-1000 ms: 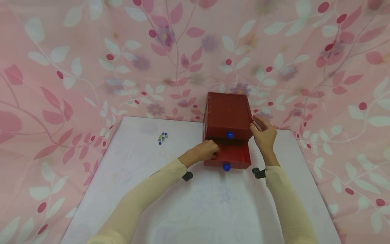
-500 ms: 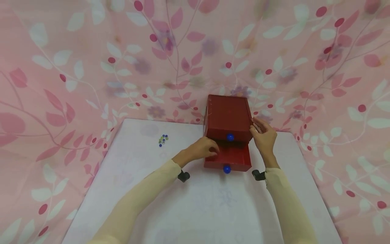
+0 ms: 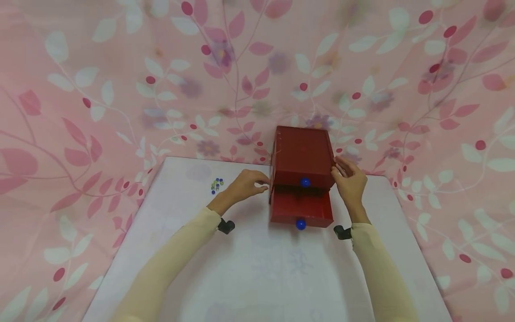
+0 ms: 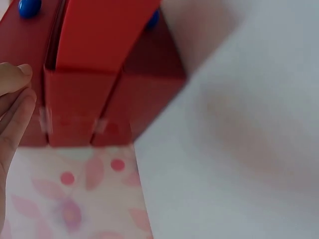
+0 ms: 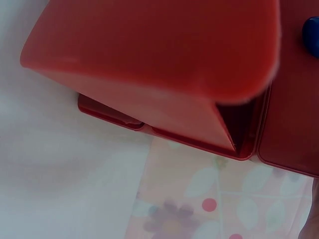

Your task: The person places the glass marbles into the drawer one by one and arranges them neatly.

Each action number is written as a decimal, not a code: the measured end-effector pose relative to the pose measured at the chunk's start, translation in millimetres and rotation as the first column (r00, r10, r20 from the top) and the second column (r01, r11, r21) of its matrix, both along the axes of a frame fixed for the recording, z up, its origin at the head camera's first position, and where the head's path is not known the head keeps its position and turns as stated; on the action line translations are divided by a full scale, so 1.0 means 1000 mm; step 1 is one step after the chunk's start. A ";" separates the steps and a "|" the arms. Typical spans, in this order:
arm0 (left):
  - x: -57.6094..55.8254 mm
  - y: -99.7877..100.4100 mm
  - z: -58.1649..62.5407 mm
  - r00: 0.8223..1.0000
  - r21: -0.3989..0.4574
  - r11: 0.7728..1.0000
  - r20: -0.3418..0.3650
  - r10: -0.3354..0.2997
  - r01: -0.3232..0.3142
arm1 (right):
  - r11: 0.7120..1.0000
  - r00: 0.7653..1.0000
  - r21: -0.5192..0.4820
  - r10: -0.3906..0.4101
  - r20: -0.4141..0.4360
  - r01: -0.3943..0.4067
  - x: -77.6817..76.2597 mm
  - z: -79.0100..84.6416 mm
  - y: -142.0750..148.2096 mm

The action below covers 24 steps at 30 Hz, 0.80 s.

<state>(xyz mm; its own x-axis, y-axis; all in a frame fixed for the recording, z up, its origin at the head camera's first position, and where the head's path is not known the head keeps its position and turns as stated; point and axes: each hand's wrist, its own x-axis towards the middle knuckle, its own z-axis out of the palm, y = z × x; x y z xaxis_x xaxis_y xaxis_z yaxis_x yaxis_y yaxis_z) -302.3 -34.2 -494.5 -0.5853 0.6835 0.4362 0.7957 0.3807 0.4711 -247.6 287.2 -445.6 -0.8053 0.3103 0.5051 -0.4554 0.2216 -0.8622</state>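
Observation:
A red drawer cabinet [image 3: 304, 151] stands at the back of the table. Its top drawer is shut, and below it a drawer [image 3: 291, 219] with a blue knob [image 3: 301, 224] is pulled out, its red floor showing. My left hand [image 3: 243, 185] is beside the cabinet's left side, thumb and fingers apart and loosely bent around nothing; whether its fingertips touch the cabinet is hard to tell. On the opposite side my right hand [image 3: 351, 182] rests its fingertips on the right wall. In the left wrist view, the left fingers [image 4: 17, 112] appear near the upper tier.
Several small blue and green glass marbles [image 3: 216, 185] lie in a cluster on the white tabletop [image 3: 249, 268], left of the cabinet. Pink floral cloth [image 3: 225, 89] hangs behind and at both sides of the table.
My left hand has come out of the pulled-out drawer and moved left, to the cabinet's left side. My right hand has stayed at the right wall.

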 end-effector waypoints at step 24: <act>0.001 -0.117 -0.090 0.825 0.128 0.890 0.452 0.340 -0.437 | 1.000 1.000 -0.015 0.002 0.005 -0.002 0.001 0.002 -0.001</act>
<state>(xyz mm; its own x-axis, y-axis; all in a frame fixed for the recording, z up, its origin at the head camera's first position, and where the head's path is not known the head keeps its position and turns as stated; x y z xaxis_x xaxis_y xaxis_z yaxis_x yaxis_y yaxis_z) -301.3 -151.1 -584.3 -0.9380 0.2772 0.2081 0.3209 0.4672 0.8239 -246.3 286.4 -443.2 -0.8084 0.3160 0.4967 -0.4518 0.2079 -0.8676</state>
